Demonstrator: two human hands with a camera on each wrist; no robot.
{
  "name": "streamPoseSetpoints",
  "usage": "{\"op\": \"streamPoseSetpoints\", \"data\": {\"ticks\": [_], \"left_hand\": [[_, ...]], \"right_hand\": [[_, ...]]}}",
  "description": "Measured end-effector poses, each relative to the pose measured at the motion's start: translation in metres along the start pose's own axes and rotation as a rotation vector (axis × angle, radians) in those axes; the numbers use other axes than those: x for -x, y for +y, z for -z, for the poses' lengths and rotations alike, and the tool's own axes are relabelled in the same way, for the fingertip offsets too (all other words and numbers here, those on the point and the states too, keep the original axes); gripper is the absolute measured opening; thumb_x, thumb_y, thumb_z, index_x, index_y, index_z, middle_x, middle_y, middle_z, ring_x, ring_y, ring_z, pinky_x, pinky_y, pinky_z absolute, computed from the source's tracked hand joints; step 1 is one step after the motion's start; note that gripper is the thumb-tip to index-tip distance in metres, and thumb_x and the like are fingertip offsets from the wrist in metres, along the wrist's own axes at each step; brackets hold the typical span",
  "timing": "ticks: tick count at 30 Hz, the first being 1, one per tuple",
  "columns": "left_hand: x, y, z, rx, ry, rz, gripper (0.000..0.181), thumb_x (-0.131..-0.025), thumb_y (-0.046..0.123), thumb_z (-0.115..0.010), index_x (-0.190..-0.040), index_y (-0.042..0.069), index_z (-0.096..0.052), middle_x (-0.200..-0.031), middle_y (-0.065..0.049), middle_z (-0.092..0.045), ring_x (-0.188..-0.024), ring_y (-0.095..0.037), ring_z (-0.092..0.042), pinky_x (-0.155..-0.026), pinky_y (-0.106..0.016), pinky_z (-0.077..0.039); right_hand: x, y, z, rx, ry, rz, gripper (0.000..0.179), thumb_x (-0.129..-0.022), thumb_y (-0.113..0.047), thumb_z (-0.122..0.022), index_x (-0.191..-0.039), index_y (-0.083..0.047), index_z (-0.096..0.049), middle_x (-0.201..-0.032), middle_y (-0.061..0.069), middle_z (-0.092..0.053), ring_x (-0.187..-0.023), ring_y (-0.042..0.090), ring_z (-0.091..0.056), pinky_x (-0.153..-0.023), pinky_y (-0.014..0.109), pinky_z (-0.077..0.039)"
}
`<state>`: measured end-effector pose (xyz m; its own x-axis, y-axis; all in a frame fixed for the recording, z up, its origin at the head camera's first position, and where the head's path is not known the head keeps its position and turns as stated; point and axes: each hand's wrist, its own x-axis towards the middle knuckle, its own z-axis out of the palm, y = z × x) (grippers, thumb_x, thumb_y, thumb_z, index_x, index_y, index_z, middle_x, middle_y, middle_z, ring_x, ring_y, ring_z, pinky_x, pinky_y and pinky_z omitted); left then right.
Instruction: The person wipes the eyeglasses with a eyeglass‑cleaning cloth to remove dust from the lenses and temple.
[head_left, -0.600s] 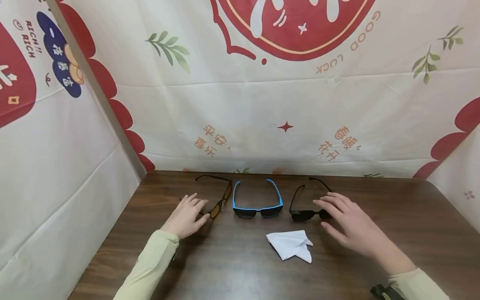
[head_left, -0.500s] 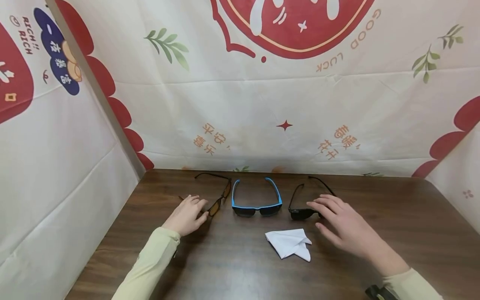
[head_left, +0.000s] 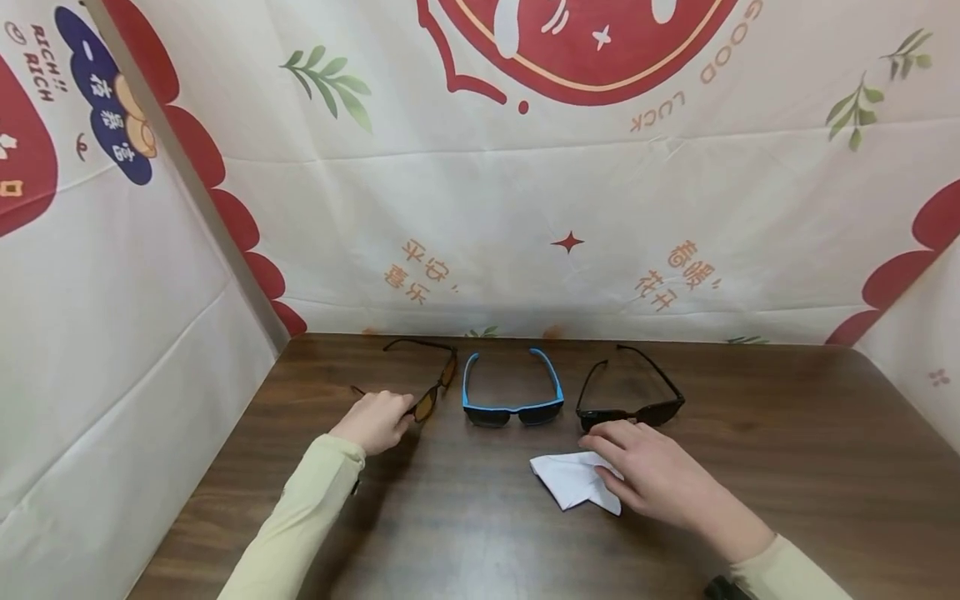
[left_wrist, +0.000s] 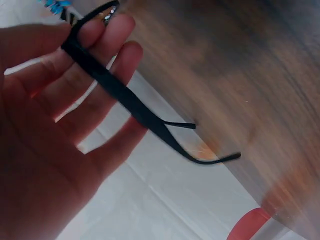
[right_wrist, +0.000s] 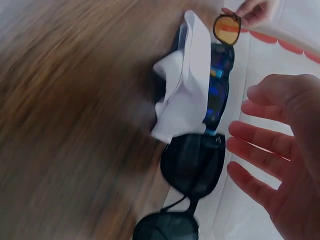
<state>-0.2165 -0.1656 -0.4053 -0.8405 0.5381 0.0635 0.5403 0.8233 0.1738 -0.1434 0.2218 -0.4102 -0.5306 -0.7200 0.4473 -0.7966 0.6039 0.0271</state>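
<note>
Because the left hand [head_left: 372, 421] pinches one corner of the frame, thumb against fingers, the amber-lensed glasses [head_left: 425, 406] are probably held that way to spare the lenses. They are at the row's left end, arms unfolded; whether lifted off the table [head_left: 465, 517], cannot tell. Next along, blue-framed sunglasses [head_left: 491, 416], then black sunglasses [head_left: 660, 412], lenses nearer the person, perhaps for easy reach. Folded white cloth [head_left: 566, 479] lies in front. Right hand [head_left: 652, 475] hovers by its right side, fingers loosely extended, grasping nothing; contact unclear.
</note>
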Motion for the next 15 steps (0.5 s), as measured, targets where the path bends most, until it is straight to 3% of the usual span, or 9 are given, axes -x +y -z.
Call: {"op": "streamPoseSetpoints", "data": {"ticks": [6, 15], "left_hand": [[0.005, 0.0, 0.011, 0.02, 0.033, 0.053, 0.01, -0.09, 0.005, -0.064, -0.082, 0.01, -0.06, -0.064, 0.001, -0.054, -0.052, -0.014, -0.049, -0.048, -0.034, -0.042], [0.016, -0.001, 0.027, 0.119, 0.102, 0.058, 0.015, -0.089, 0.001, -0.062, -0.077, 0.01, -0.059, -0.061, 0.004, -0.051, -0.053, -0.012, -0.044, -0.05, -0.03, -0.038]], "right_hand": [[-0.013, -0.014, -0.004, -0.015, -0.108, -0.025, 0.031, -0.087, -0.022, -0.07, -0.113, -0.006, -0.067, -0.111, 0.006, -0.062, -0.099, 0.022, -0.061, -0.079, 0.042, -0.051], [-0.034, -0.036, -0.022, -0.02, -0.297, -0.236, 0.059, -0.091, -0.041, -0.064, -0.128, 0.003, -0.054, -0.12, 0.016, -0.058, -0.105, 0.031, -0.058, -0.084, 0.048, -0.046]]}}
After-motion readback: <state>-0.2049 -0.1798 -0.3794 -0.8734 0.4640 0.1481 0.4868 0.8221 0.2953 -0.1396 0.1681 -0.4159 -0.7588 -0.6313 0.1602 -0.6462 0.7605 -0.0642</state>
